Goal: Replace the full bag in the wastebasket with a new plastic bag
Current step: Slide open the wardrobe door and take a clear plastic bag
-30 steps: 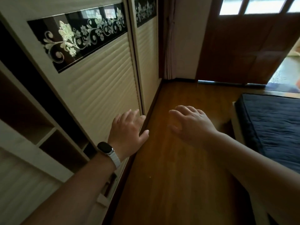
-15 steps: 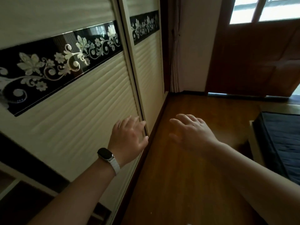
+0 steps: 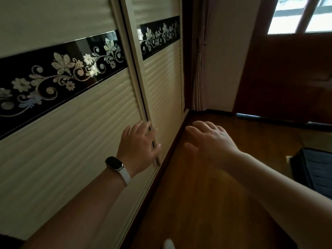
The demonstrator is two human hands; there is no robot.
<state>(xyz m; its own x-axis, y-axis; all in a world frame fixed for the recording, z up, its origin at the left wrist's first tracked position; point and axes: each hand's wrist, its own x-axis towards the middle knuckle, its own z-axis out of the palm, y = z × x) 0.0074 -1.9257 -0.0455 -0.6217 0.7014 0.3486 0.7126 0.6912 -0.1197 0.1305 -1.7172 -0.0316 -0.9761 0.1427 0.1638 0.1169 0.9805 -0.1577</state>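
No wastebasket and no plastic bag are in view. My left hand (image 3: pixel 138 146), with a watch on a white band at the wrist, lies flat with spread fingers against the right edge of a cream sliding wardrobe door (image 3: pixel 71 141). My right hand (image 3: pixel 210 142) hovers open and empty over the wooden floor (image 3: pixel 206 203), a little right of the wardrobe's base rail.
A second sliding door (image 3: pixel 161 83) with the same black floral band stands behind the first. A tied curtain (image 3: pixel 199 69) hangs in the corner. A brown wooden door (image 3: pixel 287 78) with window panes is at the far right. A dark blue mattress (image 3: pixel 316 169) lies at the right edge.
The near sliding door has travelled left to right with my left hand on its edge, covering the open shelves seen earlier. My view has shifted left, so less of the mattress shows.
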